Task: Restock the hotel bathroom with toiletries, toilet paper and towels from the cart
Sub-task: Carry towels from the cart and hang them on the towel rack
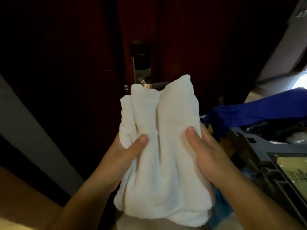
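At centre frame, before a dark door point(182, 39), the left grip point(129, 150) and right grip point(204, 151) clasp a bunched white towel point(159, 123) from either side, thumbs on top, with the cart point(259, 145) at right.

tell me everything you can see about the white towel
The white towel looks like soft, thick terry cloth, bunched into lengthwise folds rather than neatly squared. It is held up in front of a dark wooden door, its top edge hiding part of the door handle. The left hand and right hand grip its sides, thumbs pressed on the front. Its lower end sags in rounded lobes.
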